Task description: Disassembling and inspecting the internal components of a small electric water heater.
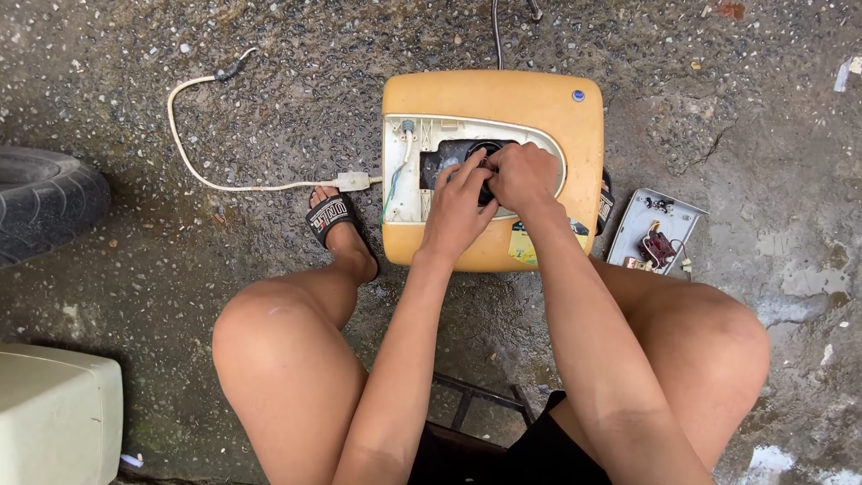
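A yellow boxy appliance (539,99) lies on the wet concrete floor with its white inner panel (401,180) exposed. In the panel's opening sits a dark round part (480,151). My left hand (460,205) and my right hand (523,175) are both over that opening, fingers curled onto the dark part. What the fingers grip underneath is hidden. A white power cord (193,162) runs from the appliance's left side across the floor.
A removed grey cover plate (639,224) with a small red component and wires lies to the right of the appliance. A black tyre (45,202) is at the left edge, a pale box (54,418) at bottom left. My sandalled foot (334,218) rests beside the appliance.
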